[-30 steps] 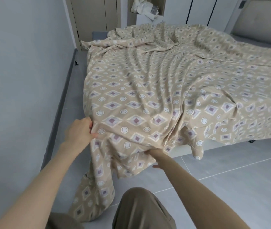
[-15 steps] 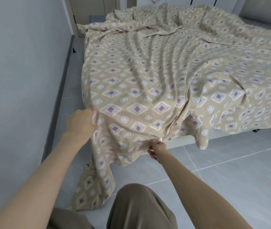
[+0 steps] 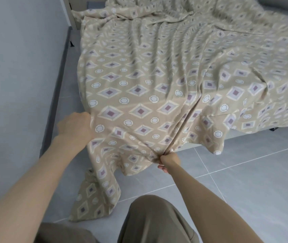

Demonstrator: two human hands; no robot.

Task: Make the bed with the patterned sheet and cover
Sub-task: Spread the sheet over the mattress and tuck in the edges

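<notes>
There was one patterned sheet (image 3: 139, 85), one bed (image 3: 255, 132) and two hands. Both arms reached out straight. The left hand (image 3: 76, 127) had its fingers curled tight on the sheet's side edge, knuckles up. The right hand (image 3: 169, 159) squeezed a bunch of the sheet's bottom edge in its closed fingers. The sheet lay spread over the bed beyond the fingers. One loose end hung below the left fingers onto the floor (image 3: 245, 190).
</notes>
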